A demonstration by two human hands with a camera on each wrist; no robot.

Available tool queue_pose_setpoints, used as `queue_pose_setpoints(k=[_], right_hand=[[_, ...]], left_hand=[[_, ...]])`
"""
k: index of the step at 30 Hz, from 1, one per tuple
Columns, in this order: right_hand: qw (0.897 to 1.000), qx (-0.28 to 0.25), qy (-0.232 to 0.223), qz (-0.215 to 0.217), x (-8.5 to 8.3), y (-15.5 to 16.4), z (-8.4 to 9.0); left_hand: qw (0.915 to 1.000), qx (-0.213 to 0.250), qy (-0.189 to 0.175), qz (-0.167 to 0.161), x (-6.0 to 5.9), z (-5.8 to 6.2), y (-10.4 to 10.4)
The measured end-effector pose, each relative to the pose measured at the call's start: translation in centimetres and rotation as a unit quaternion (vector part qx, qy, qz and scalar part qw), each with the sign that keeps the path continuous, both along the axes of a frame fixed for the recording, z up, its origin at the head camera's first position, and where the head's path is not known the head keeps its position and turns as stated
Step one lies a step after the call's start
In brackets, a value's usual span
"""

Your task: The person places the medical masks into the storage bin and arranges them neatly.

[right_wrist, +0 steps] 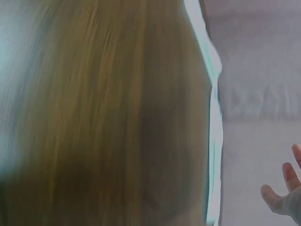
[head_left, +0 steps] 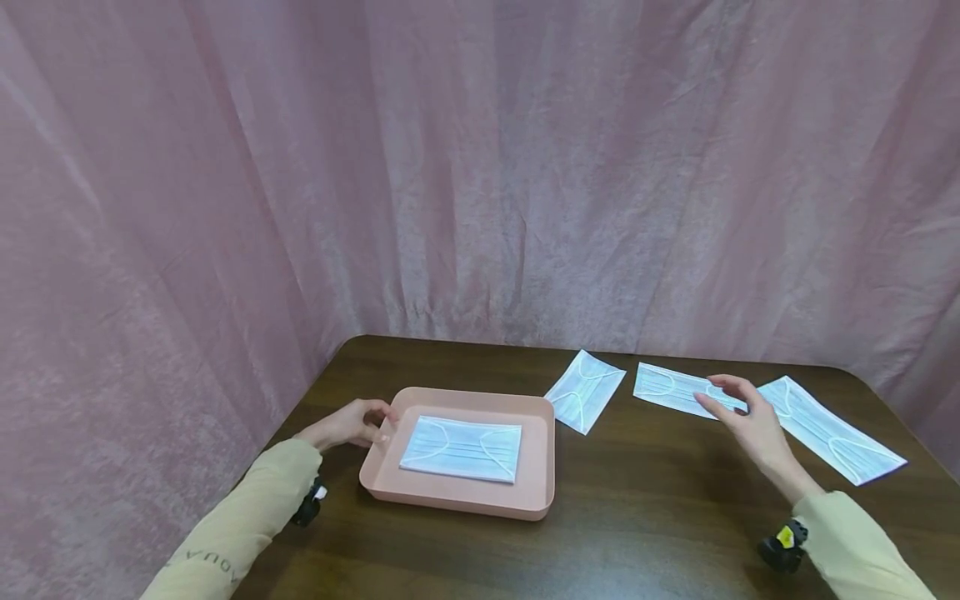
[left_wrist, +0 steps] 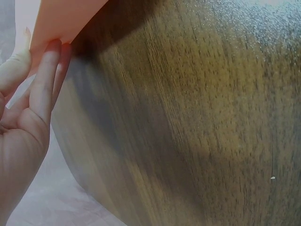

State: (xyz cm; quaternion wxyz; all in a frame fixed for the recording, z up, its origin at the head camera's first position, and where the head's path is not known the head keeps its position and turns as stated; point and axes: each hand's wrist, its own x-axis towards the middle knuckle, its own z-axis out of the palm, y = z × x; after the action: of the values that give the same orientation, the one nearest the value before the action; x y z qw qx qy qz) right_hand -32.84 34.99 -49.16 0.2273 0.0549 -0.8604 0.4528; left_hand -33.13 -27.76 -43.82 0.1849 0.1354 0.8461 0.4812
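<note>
Soft, even light fills the head view, sharp but bowed at its edges. Beside the left hand (left_wrist: 21, 136), a dark shadow falls from the tray (left_wrist: 61, 19) across the table (left_wrist: 197, 117). The right wrist view is heavily motion-blurred around the right hand (right_wrist: 284, 197).

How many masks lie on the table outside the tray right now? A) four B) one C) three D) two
C: three masks lie on the table right of the tray; a fourth lies inside it.
</note>
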Motion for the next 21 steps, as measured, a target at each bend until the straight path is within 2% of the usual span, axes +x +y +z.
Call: queue_pose_setpoints(k=[3,8,11,15,21], right_hand=[[0.999,0.013,-0.016,-0.025,1.0,2.4,0.3],[0.998,0.011,-0.032,-0.062,4.7,3.5,3.6],[0.996,0.017,-0.044,-0.081,6.4,4.2,4.8],[0.993,0.040,-0.053,-0.100,7.2,6.1,4.4],[0.988,0.070,-0.088,-0.102,7.7,9.1,3.2]], left_hand=[[1.0000,-0.002,-0.001,0.001,0.0,0.1,0.0],[1.0000,-0.005,-0.001,0.002,-0.1,0.1,-0.1],[1.0000,0.000,-0.003,0.000,-0.1,0.0,-0.1],[1.0000,0.006,-0.004,-0.006,0.0,-0.1,-0.1],[0.9999,0.009,-0.006,-0.004,0.0,0.0,-0.1]])
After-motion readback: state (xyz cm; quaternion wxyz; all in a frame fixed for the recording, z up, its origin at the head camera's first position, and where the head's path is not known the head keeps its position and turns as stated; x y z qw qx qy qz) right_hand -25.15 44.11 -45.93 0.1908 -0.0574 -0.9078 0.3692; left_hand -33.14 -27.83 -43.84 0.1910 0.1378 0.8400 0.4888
